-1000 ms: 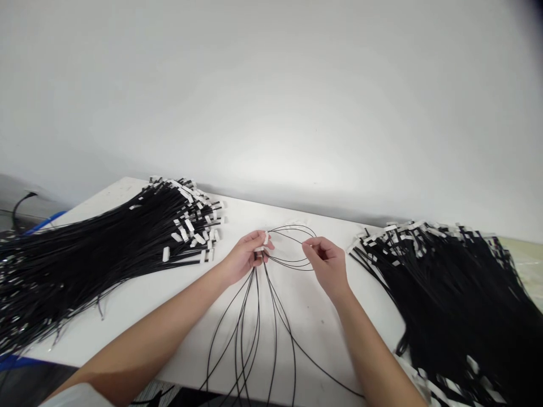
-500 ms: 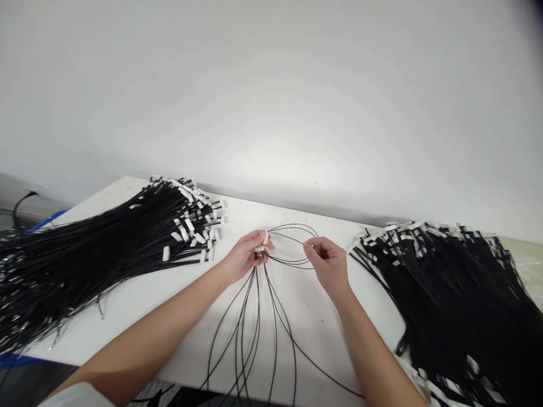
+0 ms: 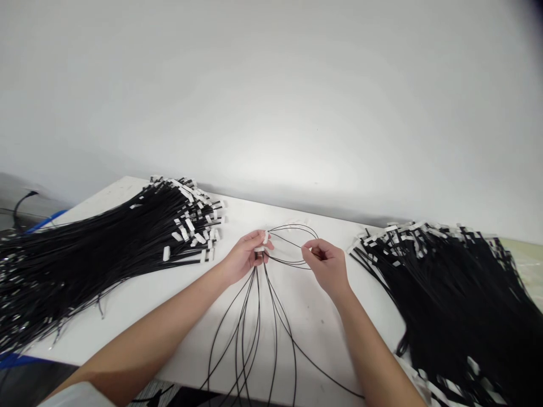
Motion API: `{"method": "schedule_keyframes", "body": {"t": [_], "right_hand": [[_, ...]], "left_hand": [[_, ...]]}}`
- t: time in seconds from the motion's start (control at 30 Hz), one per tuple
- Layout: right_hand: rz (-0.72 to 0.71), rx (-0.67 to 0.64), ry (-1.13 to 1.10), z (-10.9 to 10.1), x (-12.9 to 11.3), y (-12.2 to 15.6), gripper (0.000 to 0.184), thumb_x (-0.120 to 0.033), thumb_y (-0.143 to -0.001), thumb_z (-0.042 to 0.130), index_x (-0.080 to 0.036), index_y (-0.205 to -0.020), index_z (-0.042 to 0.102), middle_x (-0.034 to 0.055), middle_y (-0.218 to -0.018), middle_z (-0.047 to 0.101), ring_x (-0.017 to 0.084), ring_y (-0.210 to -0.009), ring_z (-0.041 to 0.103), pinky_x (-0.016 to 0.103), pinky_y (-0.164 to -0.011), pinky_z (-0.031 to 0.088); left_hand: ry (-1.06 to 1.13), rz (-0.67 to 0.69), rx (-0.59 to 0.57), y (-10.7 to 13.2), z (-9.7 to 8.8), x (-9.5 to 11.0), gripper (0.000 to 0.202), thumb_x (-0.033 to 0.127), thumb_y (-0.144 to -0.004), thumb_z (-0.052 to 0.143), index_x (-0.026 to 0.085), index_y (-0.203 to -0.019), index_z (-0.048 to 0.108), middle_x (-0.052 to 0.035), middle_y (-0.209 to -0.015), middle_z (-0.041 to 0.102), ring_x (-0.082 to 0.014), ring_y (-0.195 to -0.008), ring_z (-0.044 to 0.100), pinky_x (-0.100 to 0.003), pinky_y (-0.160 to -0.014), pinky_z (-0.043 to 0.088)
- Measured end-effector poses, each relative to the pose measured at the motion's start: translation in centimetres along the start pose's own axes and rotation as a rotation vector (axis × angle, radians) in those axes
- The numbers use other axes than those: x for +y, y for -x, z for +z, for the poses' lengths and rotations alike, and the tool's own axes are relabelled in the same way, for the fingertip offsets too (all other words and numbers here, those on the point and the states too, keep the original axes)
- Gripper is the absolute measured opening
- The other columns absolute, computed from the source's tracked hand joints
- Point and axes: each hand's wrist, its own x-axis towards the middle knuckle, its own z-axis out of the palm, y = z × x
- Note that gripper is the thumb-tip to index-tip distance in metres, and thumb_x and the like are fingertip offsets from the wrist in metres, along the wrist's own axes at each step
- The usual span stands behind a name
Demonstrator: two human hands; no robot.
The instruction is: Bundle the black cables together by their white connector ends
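Observation:
Between the fingers of my left hand point(image 3: 246, 257) are small white connectors point(image 3: 260, 249) with thin black wires point(image 3: 275, 316) running out of them. Several of these wires hang down in loose curves toward the table's front edge. Others arc to the right in a loop point(image 3: 292, 226) that reaches my right hand point(image 3: 326, 261). Thumb and forefinger of the right hand are pinched together on one thin black wire of that loop. The wire's end is hidden by the fingers.
A thick pile of black cables with white connectors point(image 3: 127, 237) covers the left of the white table point(image 3: 322, 333). Another large pile point(image 3: 458, 288) lies at the right. Behind the table stands a pale wall point(image 3: 271, 102). Something blue point(image 3: 46, 221) shows at the far left.
My right hand has shifted very slightly left and down with the wire in its pinch. My left hand holds its place.

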Motion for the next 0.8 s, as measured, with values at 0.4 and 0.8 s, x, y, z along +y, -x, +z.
{"method": "schedule_keyframes", "body": {"t": [0.4,0.8], "right_hand": [[-0.011,-0.013,0.064,-0.07,0.25,-0.03,0.008,-0.025,-0.070,0.056,-0.017,-0.068,0.058,-0.0053,-0.052,0.027,0.007,-0.049,0.027,0.021,-0.046,0.029],[-0.340,0.115,0.294,0.15,0.83,-0.07,0.009,-0.023,-0.077,0.049,-0.018,-0.072,0.054,-0.0012,-0.064,0.048,0.007,-0.051,0.036,0.020,-0.049,0.033]], "left_hand": [[-0.003,0.004,-0.012,-0.02,0.01,0.06,0.028,0.041,-0.074,0.057,0.016,-0.085,0.053,-0.0021,-0.075,0.055,-0.0078,-0.049,0.052,-0.018,-0.040,0.029],[-0.166,-0.014,-0.078,-0.11,0.11,-0.43,0.027,0.040,-0.073,0.058,0.015,-0.081,0.052,-0.0048,-0.067,0.059,-0.0094,-0.046,0.052,-0.018,-0.040,0.021]]}}
